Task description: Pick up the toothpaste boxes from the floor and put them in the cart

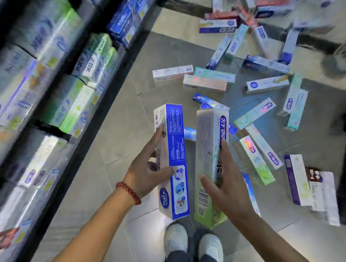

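- The left hand (148,173) holds the blue box (172,161) lengthwise, thumb across its front and fingers behind; gripping near the middle seems meant to keep the long carton balanced.
- The right hand (223,186) holds the green box (210,165) the same way, thumb on the near face and fingers along the far side. Both boxes are held over the floor (115,139), side by side and close, above the shoes (192,242).
- One box per hand probably halves the trips to the cart, which is not in view.
- Many other boxes (254,112) lie scattered on the tiles ahead and to the right, some overlapping, so most of the task looks undone.
- Shelves (41,78) of stocked cartons run along the left.
- The edges of the picture are blurred.
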`<state>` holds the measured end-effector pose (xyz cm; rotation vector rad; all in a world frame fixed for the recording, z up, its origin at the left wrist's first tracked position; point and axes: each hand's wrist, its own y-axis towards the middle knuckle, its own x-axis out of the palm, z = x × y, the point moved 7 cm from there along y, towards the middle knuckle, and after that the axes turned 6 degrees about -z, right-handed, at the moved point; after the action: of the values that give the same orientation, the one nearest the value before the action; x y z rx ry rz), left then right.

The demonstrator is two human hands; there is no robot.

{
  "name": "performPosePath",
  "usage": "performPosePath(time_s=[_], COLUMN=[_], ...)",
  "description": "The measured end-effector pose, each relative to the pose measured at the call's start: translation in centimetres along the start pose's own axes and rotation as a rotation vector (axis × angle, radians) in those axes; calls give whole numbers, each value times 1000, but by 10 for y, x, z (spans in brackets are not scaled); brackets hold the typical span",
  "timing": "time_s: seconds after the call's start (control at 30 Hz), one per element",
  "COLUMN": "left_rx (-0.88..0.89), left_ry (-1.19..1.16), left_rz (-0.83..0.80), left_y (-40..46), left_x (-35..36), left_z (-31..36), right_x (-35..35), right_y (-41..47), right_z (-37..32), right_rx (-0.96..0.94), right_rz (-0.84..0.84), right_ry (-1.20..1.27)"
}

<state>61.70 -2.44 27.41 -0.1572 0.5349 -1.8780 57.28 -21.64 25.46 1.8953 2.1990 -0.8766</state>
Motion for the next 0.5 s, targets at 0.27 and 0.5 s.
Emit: performPosePath(time_s=[0.27,0.5], left_rx=[141,295], left_ry=[-127,-113], left_rz=[8,142], left_y=[-77,-161], left_x=[-41,-89], left_z=[161,304], right_x=[-75,-145], right_y=[-47,-91], right_z=[-168,-330], right_rx=[-159,-340], right_rz=[-13,-40], right_ry=[85,45])
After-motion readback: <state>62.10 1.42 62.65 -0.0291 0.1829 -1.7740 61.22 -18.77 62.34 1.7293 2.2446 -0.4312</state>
